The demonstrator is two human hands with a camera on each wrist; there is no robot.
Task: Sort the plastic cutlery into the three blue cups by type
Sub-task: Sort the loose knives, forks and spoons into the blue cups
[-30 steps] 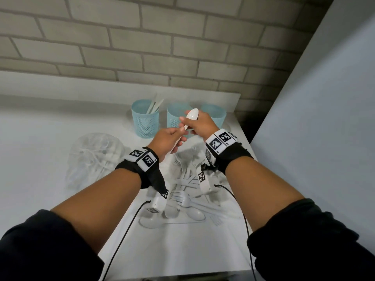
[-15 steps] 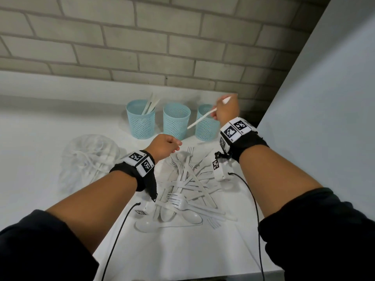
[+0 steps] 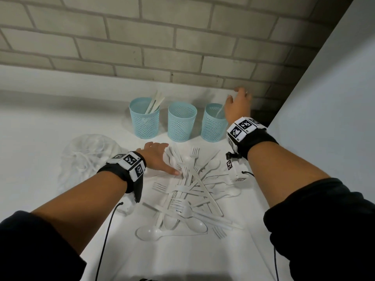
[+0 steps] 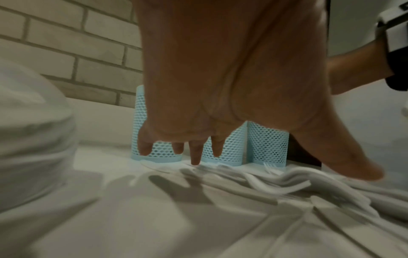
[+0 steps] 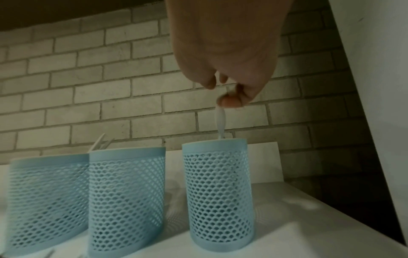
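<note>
Three pale-blue mesh plastic cups [image 3: 182, 123] stand in a row in my head view; my left hand [image 3: 155, 157] lies spread on the white plastic cutlery pile [image 3: 192, 191]. Right wrist view: my right hand [image 5: 227, 57] pinches a white plastic spoon [image 5: 220, 120] above the rightmost cup [image 5: 217, 192]. The wristband markers' [image 3: 241, 128] writing is unreadable.

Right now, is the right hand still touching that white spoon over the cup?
Touching. The right wrist view shows the right hand pinching the spoon by its handle top above the rightmost cup.
</note>
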